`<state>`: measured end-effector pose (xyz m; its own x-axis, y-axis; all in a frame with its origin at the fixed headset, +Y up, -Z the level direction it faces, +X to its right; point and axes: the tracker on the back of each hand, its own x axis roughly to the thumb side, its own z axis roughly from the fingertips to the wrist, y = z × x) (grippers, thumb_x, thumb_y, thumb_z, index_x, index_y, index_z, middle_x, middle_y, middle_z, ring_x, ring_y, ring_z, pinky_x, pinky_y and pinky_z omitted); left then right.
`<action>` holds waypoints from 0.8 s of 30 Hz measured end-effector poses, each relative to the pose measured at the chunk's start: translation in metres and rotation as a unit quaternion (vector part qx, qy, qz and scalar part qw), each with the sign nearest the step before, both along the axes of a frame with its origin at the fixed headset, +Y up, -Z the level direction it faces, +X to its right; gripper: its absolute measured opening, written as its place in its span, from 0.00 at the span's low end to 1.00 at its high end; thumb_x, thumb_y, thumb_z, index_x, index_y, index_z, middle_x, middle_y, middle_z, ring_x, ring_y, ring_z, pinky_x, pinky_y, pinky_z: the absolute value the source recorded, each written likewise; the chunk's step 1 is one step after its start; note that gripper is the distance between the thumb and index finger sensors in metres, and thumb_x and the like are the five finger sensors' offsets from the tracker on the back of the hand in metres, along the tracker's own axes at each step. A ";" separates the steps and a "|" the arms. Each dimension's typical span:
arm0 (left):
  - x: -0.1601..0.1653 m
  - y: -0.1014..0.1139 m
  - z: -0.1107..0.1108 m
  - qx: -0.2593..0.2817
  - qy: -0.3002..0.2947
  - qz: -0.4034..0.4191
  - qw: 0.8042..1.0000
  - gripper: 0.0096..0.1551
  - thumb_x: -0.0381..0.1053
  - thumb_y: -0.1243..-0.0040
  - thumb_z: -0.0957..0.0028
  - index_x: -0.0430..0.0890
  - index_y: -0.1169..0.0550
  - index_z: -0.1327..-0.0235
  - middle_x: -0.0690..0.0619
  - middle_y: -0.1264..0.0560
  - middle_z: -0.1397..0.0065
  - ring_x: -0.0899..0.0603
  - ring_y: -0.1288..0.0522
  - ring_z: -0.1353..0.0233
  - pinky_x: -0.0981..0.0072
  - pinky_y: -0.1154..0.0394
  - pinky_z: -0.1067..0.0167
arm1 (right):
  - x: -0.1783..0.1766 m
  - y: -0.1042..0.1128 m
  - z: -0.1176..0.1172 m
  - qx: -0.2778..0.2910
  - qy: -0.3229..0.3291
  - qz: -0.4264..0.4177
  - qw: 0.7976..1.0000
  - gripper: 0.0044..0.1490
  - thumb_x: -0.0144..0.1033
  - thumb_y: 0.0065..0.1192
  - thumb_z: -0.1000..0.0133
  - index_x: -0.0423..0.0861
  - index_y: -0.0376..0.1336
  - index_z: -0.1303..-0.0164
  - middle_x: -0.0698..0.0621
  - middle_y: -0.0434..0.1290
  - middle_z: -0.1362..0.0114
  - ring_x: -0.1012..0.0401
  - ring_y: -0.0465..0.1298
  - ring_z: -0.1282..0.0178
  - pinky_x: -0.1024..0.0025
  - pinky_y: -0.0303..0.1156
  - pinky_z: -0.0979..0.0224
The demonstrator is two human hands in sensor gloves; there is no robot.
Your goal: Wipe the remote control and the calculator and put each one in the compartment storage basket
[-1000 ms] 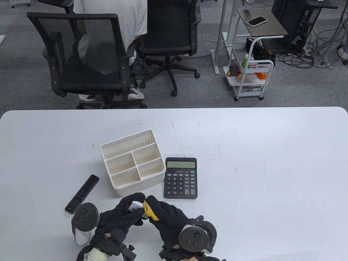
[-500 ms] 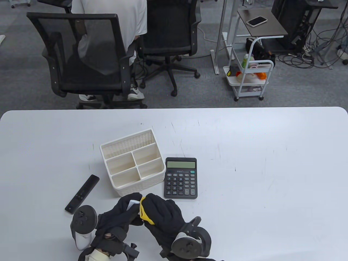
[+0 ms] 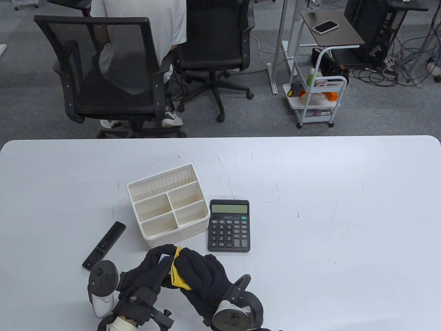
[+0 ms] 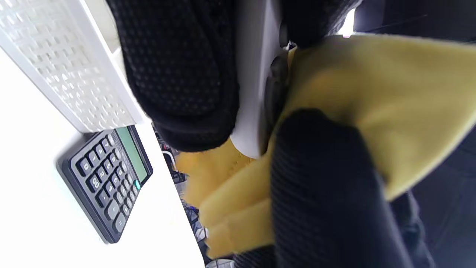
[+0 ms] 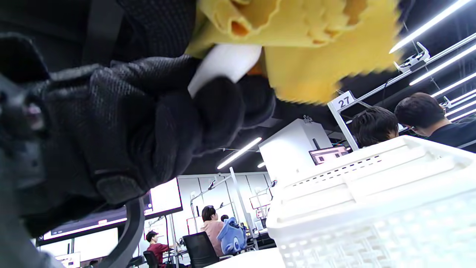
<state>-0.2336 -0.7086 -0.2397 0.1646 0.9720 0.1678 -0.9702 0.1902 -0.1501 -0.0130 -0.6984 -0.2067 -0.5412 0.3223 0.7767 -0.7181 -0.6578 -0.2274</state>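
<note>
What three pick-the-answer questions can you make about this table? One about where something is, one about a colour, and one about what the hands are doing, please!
1. Where is the calculator?
A. Inside the storage basket
B. On the table, right of the storage basket
C. On the chair

2. What colour is the cloth?
A. Yellow
B. Blue
C. Red

3. What is the left hand doing?
A. Lying flat on the table
B. Pressing calculator keys
C. Holding a white remote control

Answers:
1 B: the table view shows it lying beside the basket's right wall.
2 A: both wrist views show yellow fabric.
3 C: the left wrist view shows its fingers round the white remote while the right hand presses the cloth to it.
</note>
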 end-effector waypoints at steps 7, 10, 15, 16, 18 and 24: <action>0.005 0.000 -0.002 -0.006 -0.044 0.044 0.998 0.25 0.54 0.50 0.37 0.45 0.31 0.30 0.35 0.21 0.34 0.37 0.10 0.49 0.64 0.09 0.56 | 0.004 0.001 -0.003 -0.016 -0.031 -0.012 0.999 0.34 0.35 0.59 0.37 0.36 0.61 0.22 0.33 0.65 0.20 0.41 0.73 0.29 0.36 0.66 0.33; 0.001 -0.001 -0.003 -0.007 -0.016 0.036 0.999 0.25 0.52 0.51 0.37 0.44 0.33 0.30 0.35 0.22 0.34 0.39 0.09 0.49 0.65 0.09 0.56 | 0.005 0.001 -0.002 0.000 -0.033 -0.001 0.999 0.32 0.34 0.60 0.37 0.36 0.63 0.24 0.34 0.66 0.20 0.42 0.74 0.30 0.36 0.67 0.33; -0.007 -0.003 -0.002 -0.014 0.004 0.036 0.999 0.25 0.54 0.51 0.37 0.45 0.31 0.31 0.37 0.20 0.36 0.40 0.09 0.50 0.67 0.09 0.58 | -0.004 -0.002 0.003 0.035 -0.008 0.053 0.998 0.31 0.35 0.59 0.37 0.40 0.62 0.23 0.38 0.63 0.17 0.39 0.66 0.22 0.32 0.63 0.31; -0.007 -0.003 -0.002 -0.015 0.004 0.032 0.999 0.25 0.54 0.51 0.37 0.45 0.31 0.31 0.37 0.19 0.37 0.41 0.09 0.51 0.68 0.09 0.58 | -0.005 -0.002 0.003 0.039 -0.007 0.057 0.998 0.32 0.35 0.59 0.37 0.40 0.62 0.22 0.38 0.62 0.17 0.39 0.65 0.22 0.32 0.63 0.32; -0.006 -0.003 -0.003 -0.023 -0.009 0.028 0.999 0.25 0.55 0.50 0.37 0.45 0.28 0.32 0.37 0.17 0.39 0.42 0.08 0.53 0.68 0.08 0.60 | -0.008 -0.002 0.003 0.044 -0.004 0.070 0.997 0.33 0.36 0.59 0.37 0.41 0.59 0.20 0.39 0.60 0.16 0.40 0.63 0.20 0.31 0.61 0.31; -0.001 0.001 -0.003 -0.015 -0.018 0.027 0.999 0.26 0.53 0.49 0.37 0.43 0.30 0.31 0.36 0.19 0.37 0.40 0.09 0.51 0.66 0.08 0.59 | -0.004 -0.001 -0.001 0.029 -0.028 0.046 0.998 0.34 0.35 0.58 0.37 0.38 0.59 0.20 0.35 0.61 0.17 0.40 0.67 0.24 0.35 0.65 0.32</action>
